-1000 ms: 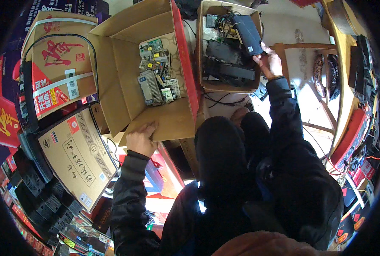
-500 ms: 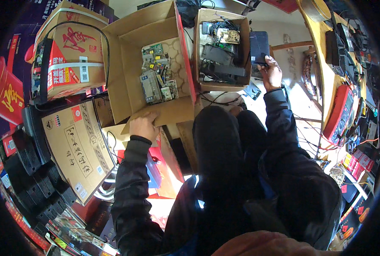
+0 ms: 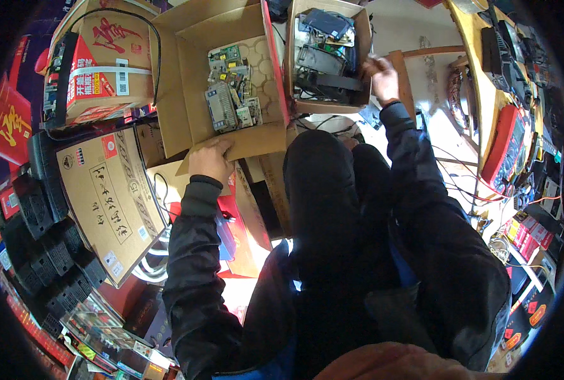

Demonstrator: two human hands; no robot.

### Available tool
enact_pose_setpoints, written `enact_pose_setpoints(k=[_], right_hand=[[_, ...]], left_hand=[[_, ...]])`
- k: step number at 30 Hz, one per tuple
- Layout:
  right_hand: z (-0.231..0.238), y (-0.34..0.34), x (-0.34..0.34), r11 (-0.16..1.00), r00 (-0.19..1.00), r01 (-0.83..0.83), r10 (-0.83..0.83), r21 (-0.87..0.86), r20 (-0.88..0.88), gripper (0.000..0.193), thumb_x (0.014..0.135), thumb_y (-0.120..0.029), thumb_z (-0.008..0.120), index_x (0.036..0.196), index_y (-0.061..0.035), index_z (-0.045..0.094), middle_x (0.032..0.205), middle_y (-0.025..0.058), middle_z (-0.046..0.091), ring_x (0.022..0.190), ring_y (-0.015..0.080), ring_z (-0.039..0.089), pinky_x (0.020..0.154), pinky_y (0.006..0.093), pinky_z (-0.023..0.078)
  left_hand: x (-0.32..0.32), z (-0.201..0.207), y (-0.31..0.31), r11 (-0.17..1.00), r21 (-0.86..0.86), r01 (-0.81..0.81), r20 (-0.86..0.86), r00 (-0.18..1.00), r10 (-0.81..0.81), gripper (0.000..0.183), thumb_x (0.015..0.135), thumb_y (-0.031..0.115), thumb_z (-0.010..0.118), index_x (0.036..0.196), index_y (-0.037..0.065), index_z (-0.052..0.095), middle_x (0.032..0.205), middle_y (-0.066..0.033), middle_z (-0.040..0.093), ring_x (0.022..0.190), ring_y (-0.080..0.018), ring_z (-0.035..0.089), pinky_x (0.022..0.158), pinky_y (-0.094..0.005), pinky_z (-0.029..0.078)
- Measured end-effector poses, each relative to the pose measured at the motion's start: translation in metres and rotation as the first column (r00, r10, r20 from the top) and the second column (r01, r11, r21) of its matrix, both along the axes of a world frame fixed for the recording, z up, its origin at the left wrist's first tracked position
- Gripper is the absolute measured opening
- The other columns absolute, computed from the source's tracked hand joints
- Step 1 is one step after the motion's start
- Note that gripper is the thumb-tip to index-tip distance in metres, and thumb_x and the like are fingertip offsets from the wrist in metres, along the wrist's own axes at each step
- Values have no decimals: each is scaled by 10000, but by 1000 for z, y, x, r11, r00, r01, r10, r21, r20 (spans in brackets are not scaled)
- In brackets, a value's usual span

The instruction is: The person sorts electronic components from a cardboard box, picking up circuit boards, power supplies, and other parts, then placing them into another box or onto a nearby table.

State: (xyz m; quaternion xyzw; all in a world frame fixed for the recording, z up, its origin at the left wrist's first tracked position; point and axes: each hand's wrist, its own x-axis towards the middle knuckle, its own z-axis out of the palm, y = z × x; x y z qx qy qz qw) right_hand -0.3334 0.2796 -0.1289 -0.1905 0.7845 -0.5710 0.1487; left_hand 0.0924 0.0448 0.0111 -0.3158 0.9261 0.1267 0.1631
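My left hand (image 3: 211, 159) grips the near flap (image 3: 256, 144) of a large open cardboard box (image 3: 196, 60). Inside that box, several green circuit boards and metal-cased parts (image 3: 234, 95) lie on a moulded tray. To its right stands a smaller cardboard box (image 3: 332, 106) filled with black devices, boards and cables. A flat black device (image 3: 325, 23) lies on top of the pile at its far end. Just outside this box's right side is my right hand (image 3: 382, 79), empty, with its fingers loosely bent and partly apart.
A strapped carton (image 3: 120, 47) stands at far left, with another closed carton (image 3: 114, 202) nearer me. Black slotted units (image 3: 47, 253) are stacked beside it. Along the right runs a wooden bench (image 3: 478, 82) holding a red-framed item (image 3: 503, 145). Loose cables (image 3: 472, 190) hang below.
The flat black device has gone from my right hand into the smaller box, and that hand has let go. My left hand stays on the flap. The whole view has shifted slightly.
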Motion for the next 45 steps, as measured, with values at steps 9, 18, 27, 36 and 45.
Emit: enact_pose_setpoints(k=[9,18,27,36,45], right_hand=[[-33,-23,11,533,798,-185,572,826,-191,491,830,-235,720,1294,-95,644,1235,146,682,1159,392,622,990,499,502],[-8,-59,-77,713,864,-474,491,517,114,621,796,-292,780,1322,-2,622,1249,240,681,1144,337,666,999,415,511],[-90,-125,-106,533,753,-42,573,845,-324,932,767,-321,792,1565,-148,342,1452,190,509,1308,451,508,1107,505,433],[-22,-109,-168,819,664,-457,573,346,-480,757,760,-196,702,1461,-30,469,1326,273,579,1265,437,542,1054,474,454],[-28,-109,-150,748,641,42,489,663,-592,603,822,-266,720,1377,-112,544,1306,208,584,1218,417,561,992,485,510]], left_hand=[[-1,2,-7,999,37,7,-54,999,-5,453,728,181,697,1171,261,746,1161,-105,733,874,-322,725,798,-444,584],[2,-2,-3,998,53,25,-139,990,-17,458,726,186,735,1184,211,743,1148,-119,739,950,-324,720,815,-437,585],[0,1,-2,998,40,56,-236,971,-45,469,690,147,769,1158,169,751,1017,-92,742,848,-333,703,775,-416,580],[-5,6,-4,995,58,77,-237,970,-61,477,688,92,727,1160,155,753,1086,-77,740,897,-318,705,797,-409,584],[-4,5,-4,996,56,75,-265,962,-58,444,703,113,746,1145,141,760,1093,-83,744,903,-304,712,792,-400,590]])
